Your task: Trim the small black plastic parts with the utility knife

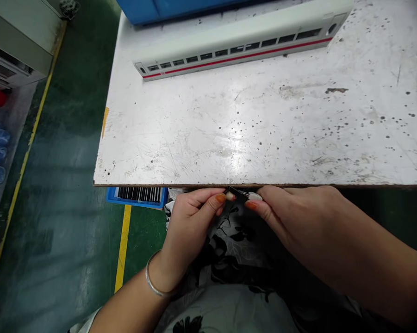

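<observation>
At the table's front edge, above my lap, my left hand (pixel 191 221) pinches a small dark part (pixel 229 189) between thumb and fingers. The part is too small to name. Close by on the right, my right hand (pixel 300 210) is closed in a pinch on a slim piece with a pale end (pixel 254 196). The slim piece points left and meets the dark part; its kind is unclear. Beyond both hands, a white model train car (pixel 243 44) with a red stripe and dark windows stands on the white table (pixel 194 125).
A blue bin (pixel 180 10) stands at the table's far side. Below the front edge at left, a blue tray (pixel 136 202) holds several thin dark and white pieces. Green floor (pixel 72 185) with yellow lines lies to the left, with cabinets beyond.
</observation>
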{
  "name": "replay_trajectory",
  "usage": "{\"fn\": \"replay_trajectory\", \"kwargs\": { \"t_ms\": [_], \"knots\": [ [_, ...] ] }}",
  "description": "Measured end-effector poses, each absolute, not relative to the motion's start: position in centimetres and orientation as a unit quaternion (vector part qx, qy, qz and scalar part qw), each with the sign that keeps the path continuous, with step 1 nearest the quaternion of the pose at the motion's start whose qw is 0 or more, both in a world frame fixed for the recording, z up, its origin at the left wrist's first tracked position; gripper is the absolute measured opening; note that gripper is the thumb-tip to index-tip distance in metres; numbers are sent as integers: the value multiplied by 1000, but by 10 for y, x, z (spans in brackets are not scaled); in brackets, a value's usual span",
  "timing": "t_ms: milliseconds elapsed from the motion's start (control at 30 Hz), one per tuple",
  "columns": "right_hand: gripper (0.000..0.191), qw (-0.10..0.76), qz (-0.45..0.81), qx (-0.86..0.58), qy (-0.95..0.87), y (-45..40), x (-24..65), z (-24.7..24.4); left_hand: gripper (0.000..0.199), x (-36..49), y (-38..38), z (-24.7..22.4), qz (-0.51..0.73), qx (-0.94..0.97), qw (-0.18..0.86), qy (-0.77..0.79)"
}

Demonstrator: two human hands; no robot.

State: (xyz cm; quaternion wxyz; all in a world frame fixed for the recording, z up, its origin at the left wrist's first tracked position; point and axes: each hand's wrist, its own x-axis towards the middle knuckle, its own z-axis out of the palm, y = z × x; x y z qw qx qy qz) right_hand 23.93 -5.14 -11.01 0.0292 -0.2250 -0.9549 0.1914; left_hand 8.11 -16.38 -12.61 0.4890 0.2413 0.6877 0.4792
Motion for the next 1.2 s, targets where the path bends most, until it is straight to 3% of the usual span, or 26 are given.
{"fn": "replay_trajectory", "kwargs": {
  "t_ms": [400, 800, 1033, 1200],
  "knots": [
    [31, 45, 178, -206, -961, -52, 241, -105, 19, 80, -164, -126, 476, 241, 493, 688],
    [26, 42, 82, -207, -974, -63, 241, -108, 21, 84, -163, -126, 486, 209, 492, 691],
    [37, 38, 118, -248, -961, -64, 242, -116, 25, 84, -165, -129, 511, 211, 518, 653],
    [41, 86, 244, -263, -930, -56, 249, -119, 28, 82, -168, -124, 518, 185, 570, 610]
  ]
}}
